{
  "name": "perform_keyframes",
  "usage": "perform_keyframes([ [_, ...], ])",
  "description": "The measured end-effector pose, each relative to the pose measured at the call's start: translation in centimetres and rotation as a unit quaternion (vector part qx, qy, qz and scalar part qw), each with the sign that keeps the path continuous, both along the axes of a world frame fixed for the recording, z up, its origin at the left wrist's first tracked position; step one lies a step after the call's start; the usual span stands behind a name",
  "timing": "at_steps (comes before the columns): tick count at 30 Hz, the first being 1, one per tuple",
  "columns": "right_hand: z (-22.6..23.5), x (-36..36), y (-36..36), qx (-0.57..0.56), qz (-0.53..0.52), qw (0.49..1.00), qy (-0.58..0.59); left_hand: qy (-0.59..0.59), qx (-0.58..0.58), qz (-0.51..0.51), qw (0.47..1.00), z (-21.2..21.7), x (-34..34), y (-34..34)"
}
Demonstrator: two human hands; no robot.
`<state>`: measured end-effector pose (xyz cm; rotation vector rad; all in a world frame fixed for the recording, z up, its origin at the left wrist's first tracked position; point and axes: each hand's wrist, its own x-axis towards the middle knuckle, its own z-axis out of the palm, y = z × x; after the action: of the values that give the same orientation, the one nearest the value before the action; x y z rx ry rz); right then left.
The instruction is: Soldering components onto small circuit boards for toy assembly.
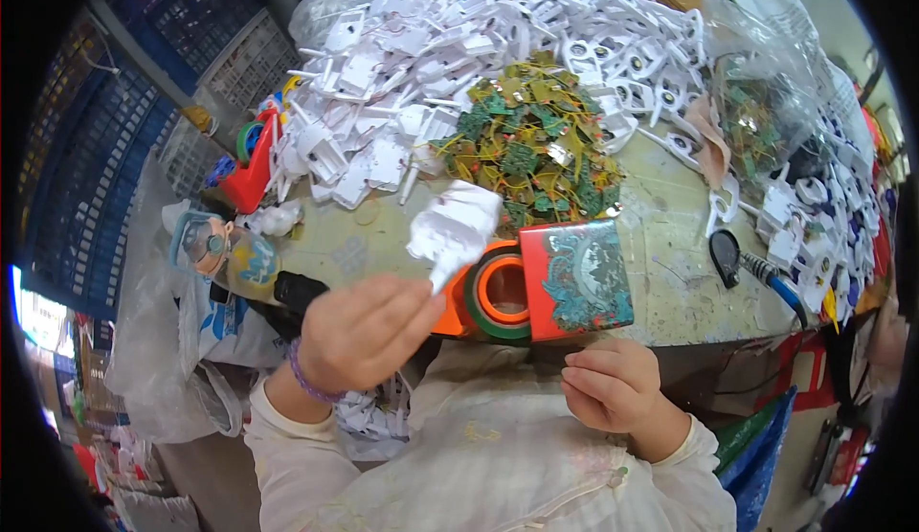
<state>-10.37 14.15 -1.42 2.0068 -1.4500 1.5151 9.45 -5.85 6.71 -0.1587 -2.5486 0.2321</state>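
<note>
White plastic pc (458, 221) is hovering over the tabletop (670, 278), L of ctr, its stem pointing toward the near edge. Big heap (383, 82) of similar white pcs is covering most of the far edge. Smaller heap of green circuit bds (536, 149) w/ yellow wires is sitting mid-tabletop, against the white one. Clear bag (766, 67) w/ more bds is slumping nr the far R corner. L hand (369, 331) is pinching the pc by its stem, nr the near edge. Red block (579, 278) w/ blotchy green-grey top is resting at the near edge, approx mid. R hand (613, 385) is curling its fingers loosely just off the near edge, by the block; can't tell if it's gripping anything small. Green tape roll (503, 329) w/ orange core is sitting just L of the block. Purple bracelet (311, 379) is circling the L wrist.
</note>
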Motion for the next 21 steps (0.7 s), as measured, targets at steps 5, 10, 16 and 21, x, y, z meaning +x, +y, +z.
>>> perform_keyframes([
  [5,-0.3,-1.0,0.3,0.014,-0.054,0.998,-0.03,0.078,0.181,-0.003,0.98,-3.4,2.1,-0.5],
  [10,1.4,-1.3,-1.6,0.06,-0.075,0.995,-0.041,0.114,0.662,-0.076,0.737,-6.6,2.2,-3.6],
  [16,1.0,-0.3,-2.4,0.153,-0.06,0.982,0.094,-0.062,0.855,0.025,0.514,-7.3,-2.9,-7.0],
  [21,2.0,-2.9,-3.4,0.124,-0.107,0.986,0.006,-0.148,0.823,0.042,0.547,-7.3,-6.1,-8.8],
])
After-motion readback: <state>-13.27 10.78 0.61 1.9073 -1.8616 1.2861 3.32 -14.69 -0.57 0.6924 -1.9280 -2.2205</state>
